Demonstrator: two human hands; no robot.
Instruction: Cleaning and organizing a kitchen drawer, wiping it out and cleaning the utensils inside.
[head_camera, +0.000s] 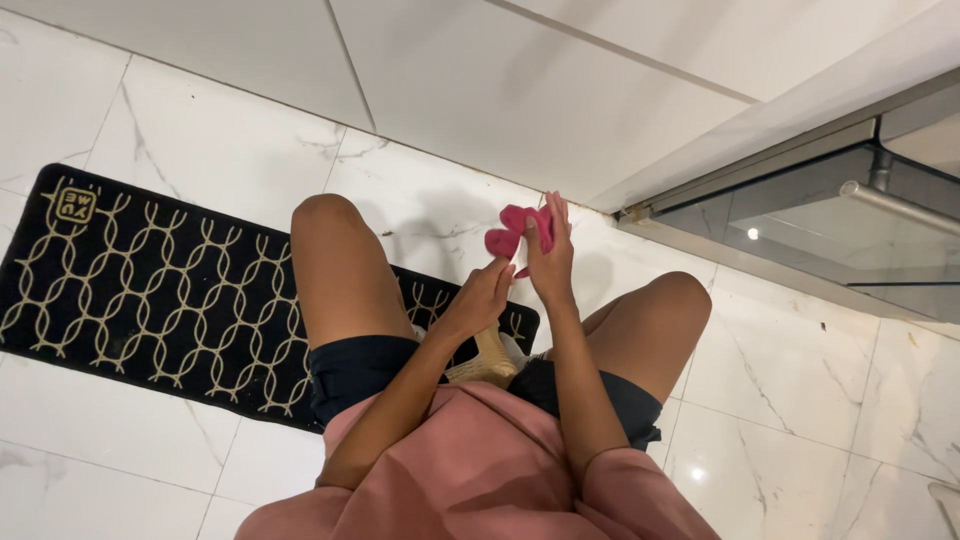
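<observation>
I look down at my bare knees while crouching on a white marble floor. My right hand (551, 256) is raised between my knees, fingers upright, holding a crumpled pink cloth (511, 234). My left hand (480, 299) sits just below and left of it, its fingertips touching the cloth's lower edge. Under my hands, between my thighs, lies a woven beige thing (487, 360), partly hidden by my forearms.
A black mat with a gold chain pattern (150, 290) lies under my feet and stretches left. An oven's glass door with a metal handle (800, 220) hangs open at the right. White cabinet fronts (520, 90) run along the top.
</observation>
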